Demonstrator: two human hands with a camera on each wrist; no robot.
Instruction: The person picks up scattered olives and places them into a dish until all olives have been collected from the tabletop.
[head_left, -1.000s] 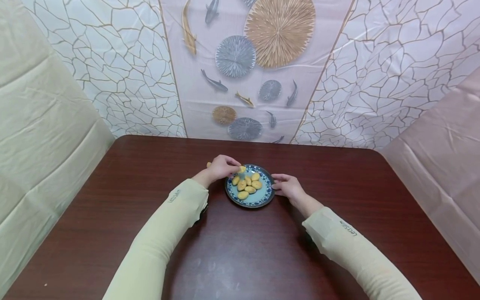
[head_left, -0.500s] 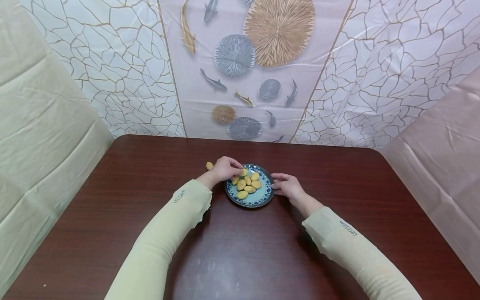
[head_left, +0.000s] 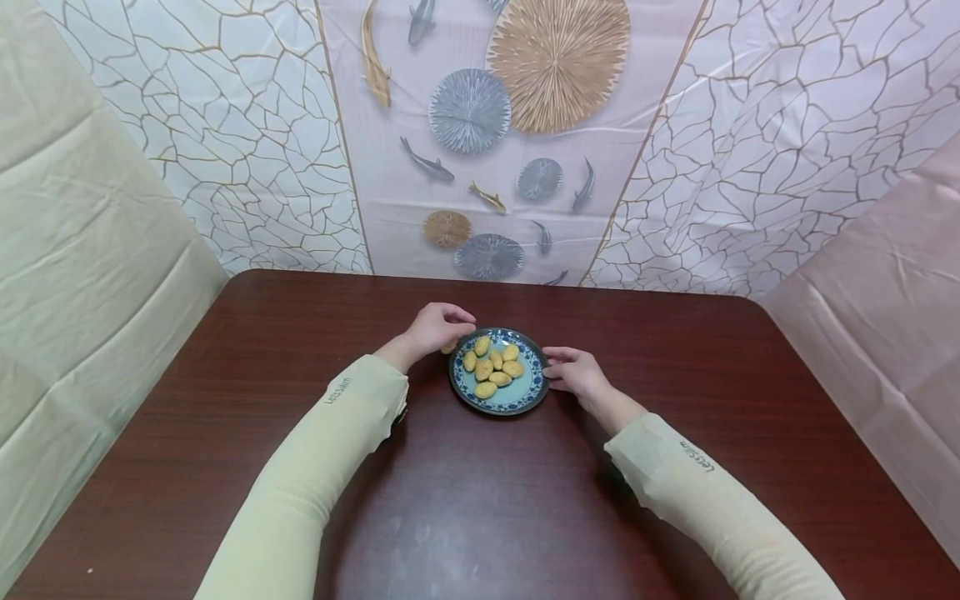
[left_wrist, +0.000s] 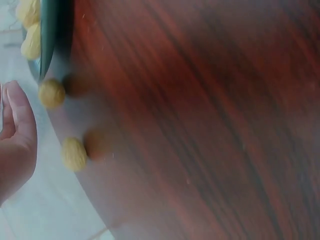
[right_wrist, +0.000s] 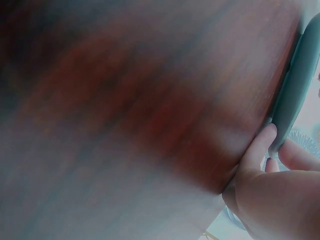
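Observation:
A round plate [head_left: 487,406] with a blue patterned rim carries several small oval yellow pieces [head_left: 512,368] with a wrinkled look. My left hand [head_left: 432,327] is just off the plate's left rim, with nothing held in it. Under its fingers one loose yellow piece [head_left: 448,347] is partly hidden in the head view. In the left wrist view two loose pieces lie on the table, one yellow piece [left_wrist: 51,93] close by the plate and a second yellow piece [left_wrist: 74,154] farther off. My right hand [head_left: 581,379] pinches the plate's right rim between thumb and fingers.
The dark red-brown wooden table [head_left: 465,500] extends around the plate. Behind its far edge hangs a patterned curtain [head_left: 480,125]; plain cloths [head_left: 90,208] hang along both sides.
The left hand lets go of a yellow piece on the plate's upper left and draws back left, over a loose piece. The right hand stays at the rim.

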